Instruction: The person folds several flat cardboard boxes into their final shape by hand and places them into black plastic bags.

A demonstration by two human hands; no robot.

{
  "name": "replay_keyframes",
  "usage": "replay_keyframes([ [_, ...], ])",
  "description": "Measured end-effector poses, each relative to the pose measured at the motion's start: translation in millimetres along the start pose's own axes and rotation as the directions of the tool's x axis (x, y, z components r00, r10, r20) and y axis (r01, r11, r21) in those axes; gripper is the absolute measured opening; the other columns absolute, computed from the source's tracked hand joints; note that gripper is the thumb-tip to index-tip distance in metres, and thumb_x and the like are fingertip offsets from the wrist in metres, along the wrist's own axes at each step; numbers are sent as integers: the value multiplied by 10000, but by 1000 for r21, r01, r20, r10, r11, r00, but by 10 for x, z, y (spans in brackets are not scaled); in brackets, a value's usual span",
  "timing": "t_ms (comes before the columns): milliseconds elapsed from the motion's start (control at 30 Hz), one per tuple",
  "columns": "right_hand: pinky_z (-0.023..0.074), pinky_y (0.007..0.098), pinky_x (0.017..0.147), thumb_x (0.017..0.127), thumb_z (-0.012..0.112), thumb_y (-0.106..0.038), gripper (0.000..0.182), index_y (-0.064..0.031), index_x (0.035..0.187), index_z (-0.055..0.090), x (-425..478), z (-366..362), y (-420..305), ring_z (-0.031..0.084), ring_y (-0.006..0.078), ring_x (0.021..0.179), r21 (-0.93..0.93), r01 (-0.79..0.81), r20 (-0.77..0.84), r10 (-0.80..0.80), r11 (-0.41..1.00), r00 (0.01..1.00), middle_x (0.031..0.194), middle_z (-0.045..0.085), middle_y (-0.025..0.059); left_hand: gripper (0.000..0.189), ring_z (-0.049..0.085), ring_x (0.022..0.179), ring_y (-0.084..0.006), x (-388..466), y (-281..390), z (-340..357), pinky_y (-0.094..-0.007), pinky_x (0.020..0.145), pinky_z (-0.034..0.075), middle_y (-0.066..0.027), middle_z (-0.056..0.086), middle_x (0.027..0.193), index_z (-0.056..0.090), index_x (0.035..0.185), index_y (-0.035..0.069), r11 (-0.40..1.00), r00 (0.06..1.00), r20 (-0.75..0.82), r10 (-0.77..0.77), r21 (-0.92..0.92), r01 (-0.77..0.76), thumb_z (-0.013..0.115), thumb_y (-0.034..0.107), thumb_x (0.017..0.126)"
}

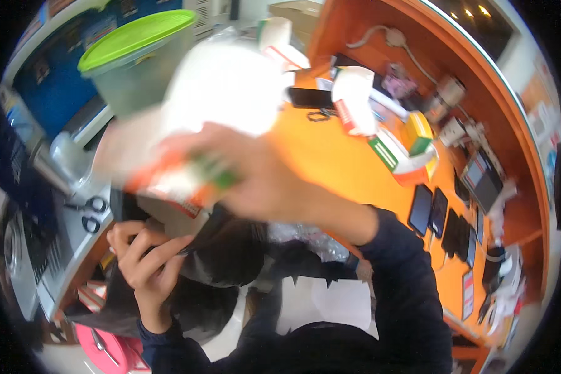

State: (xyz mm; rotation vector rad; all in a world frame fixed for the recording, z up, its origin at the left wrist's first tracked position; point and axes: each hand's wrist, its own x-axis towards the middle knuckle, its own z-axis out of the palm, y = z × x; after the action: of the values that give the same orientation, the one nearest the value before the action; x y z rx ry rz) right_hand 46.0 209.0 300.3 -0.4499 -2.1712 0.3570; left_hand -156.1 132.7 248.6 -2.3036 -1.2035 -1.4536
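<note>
My right hand, blurred by motion, grips a printed cardboard carton piece in orange, white and green. A large, overexposed white surface rises just beyond the fingers; whether it belongs to the same carton I cannot tell. Below and to the left, my left hand has thumb and fingers closed on the edge of what looks like a black plastic bag. A plain grey-brown flap shows between the two hands, over the bag's dark opening. White notched paper sheets lie against my lap.
A clear tub with a green lid stands at upper left, scissors below it. On the orange desk are cartons, a yellow-green box and several phones. A pink stool stands at lower left.
</note>
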Motion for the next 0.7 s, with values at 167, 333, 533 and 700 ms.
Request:
replay_keyframes([
  [167, 198, 504, 1066, 826, 594, -215, 715, -87, 1412, 204, -264, -84, 50, 233, 357, 1323, -292, -61, 374, 173, 955, 911, 1416, 245, 225, 279, 450, 737, -209, -70, -43, -45, -379, 787, 306, 12, 499, 622, 713, 755, 155, 1000, 1000, -12, -7, 12, 7, 645, 117, 486],
  [333, 233, 494, 1042, 704, 718, -259, 777, -192, 1372, 327, -989, -1215, 753, 311, 324, 1282, -840, -446, -185, 608, 310, 772, 1390, 342, 162, 241, 452, 756, -205, -102, -140, -77, -376, 814, 295, 7, 503, 616, 691, 758, 125, 998, 998, -36, -60, -27, 59, 682, 124, 517],
  [533, 294, 488, 1002, 812, 608, -166, 503, -228, 1289, 461, -2073, -1622, 1298, 609, 303, 898, -879, -471, -447, 467, -73, 763, 992, 623, 156, 333, 512, 950, -315, -321, 457, 259, -451, 916, 340, -113, 563, 1062, 563, 1077, 40, 930, 941, -330, 71, 364, 58, 625, 188, 785],
  [700, 480, 321, 740, 853, 561, -90, 380, -124, 1230, 532, -1745, -1288, 887, 618, 305, 857, -461, -739, -736, 253, 491, 628, 933, 642, 145, 516, 513, 980, -340, -1445, 1979, 1609, -454, 934, 338, -191, 524, 1119, 450, 1193, -18, 778, 953, 297, 52, -610, 148, 536, 340, 831],
])
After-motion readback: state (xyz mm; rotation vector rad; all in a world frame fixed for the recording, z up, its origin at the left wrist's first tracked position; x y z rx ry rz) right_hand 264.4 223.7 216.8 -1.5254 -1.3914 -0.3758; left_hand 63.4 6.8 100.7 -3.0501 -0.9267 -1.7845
